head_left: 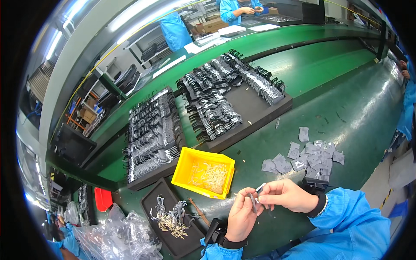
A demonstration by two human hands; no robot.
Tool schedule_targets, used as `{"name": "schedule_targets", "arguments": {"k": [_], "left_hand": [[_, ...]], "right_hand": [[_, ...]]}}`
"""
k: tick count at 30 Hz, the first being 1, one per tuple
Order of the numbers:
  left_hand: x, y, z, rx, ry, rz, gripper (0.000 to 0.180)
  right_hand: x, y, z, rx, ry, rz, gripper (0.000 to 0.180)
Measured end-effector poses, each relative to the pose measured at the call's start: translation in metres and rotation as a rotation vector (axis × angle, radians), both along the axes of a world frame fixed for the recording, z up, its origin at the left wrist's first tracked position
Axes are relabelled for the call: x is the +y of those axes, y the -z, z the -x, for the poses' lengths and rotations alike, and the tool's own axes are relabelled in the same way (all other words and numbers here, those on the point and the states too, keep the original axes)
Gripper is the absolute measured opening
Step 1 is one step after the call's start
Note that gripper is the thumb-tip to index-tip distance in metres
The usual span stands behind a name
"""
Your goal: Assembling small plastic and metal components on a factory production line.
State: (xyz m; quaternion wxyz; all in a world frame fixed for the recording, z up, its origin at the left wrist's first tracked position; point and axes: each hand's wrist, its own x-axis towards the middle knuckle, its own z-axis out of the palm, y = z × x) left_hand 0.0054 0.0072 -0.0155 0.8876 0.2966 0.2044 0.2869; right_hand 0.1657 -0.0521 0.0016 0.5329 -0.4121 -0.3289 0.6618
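In front of me my left hand [242, 219] is closed with its fingers around a small grey part [253, 202], mostly hidden by the fingers. From the right, my right hand [289, 196] meets it, thumb and fingers pinched on a small dark and silvery piece [260, 188]. Whether the two pieces are joined I cannot tell. Right of my hands lies a loose heap of flat grey plastic plates [315, 159]. Just beyond my left hand stands a yellow bin [181, 173] holding many small pale pins.
A black tray [149, 202] holds small metal and brass-coloured parts. Farther off, two dark foam trays [268, 112] carry rows of grey parts with black wires. Clear plastic bags [117, 236] and a red bin [103, 199] are at left. A co-worker in blue [232, 11] sits across.
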Motion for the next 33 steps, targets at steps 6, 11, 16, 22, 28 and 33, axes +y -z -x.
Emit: {"name": "schedule_targets", "arguments": {"k": [6, 11, 16, 22, 28, 33], "left_hand": [[0.000, 0.003, 0.002, -0.015, 0.034, -0.117, 0.015], [0.002, 0.012, 0.004, 0.008, 0.010, -0.155, 0.011], [0.003, 0.007, 0.004, 0.046, 0.006, -0.209, 0.010], [0.001, 0.006, 0.003, 0.046, 0.016, -0.167, 0.009], [0.000, 0.007, 0.000, 0.067, -0.015, -0.175, 0.009], [0.000, 0.006, 0.000, 0.066, -0.024, -0.179, 0.008]], "right_hand": [[0.001, 0.002, 0.000, 0.066, -0.040, 0.047, 0.019], [0.000, 0.002, 0.001, 0.099, -0.056, 0.061, 0.018], [-0.001, 0.002, 0.001, 0.039, -0.061, 0.048, 0.017], [-0.001, 0.003, 0.002, 0.013, -0.049, 0.021, 0.018], [-0.001, 0.004, 0.002, -0.009, -0.025, 0.012, 0.018], [-0.001, 0.005, 0.004, -0.067, -0.011, -0.021, 0.017]]}}
